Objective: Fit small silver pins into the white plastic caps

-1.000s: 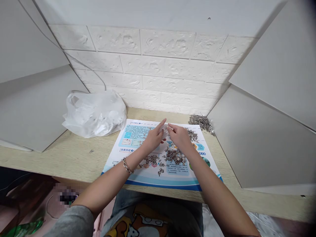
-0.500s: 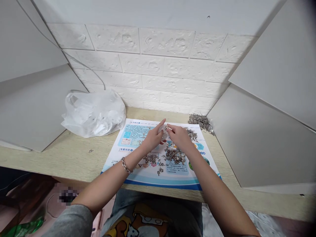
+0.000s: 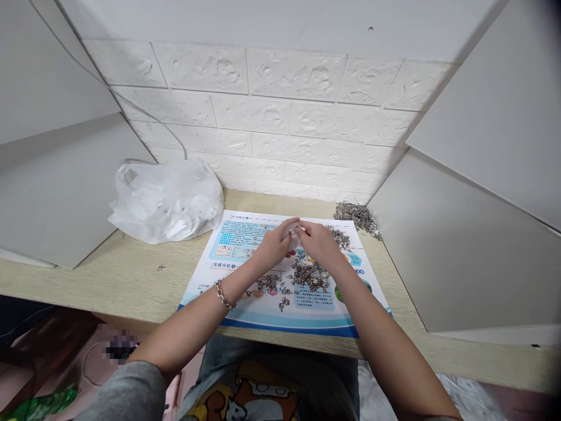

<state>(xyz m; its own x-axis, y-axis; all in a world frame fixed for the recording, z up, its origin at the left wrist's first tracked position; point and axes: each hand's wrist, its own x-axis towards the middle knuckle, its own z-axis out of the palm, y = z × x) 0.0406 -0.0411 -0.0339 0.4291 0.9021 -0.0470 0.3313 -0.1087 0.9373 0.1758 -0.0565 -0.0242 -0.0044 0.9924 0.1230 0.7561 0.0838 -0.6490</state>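
Half encircling and grasping clear plastic piece (image 3: 294,241) with left hand (image 3: 273,244); meeting its right side with bunched fingertips of right hand (image 3: 319,242), cannot tell if pinching anything.

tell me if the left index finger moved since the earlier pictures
Yes: the index finger of the left hand has tipped down and toward the right hand, judged against the printed sheet.
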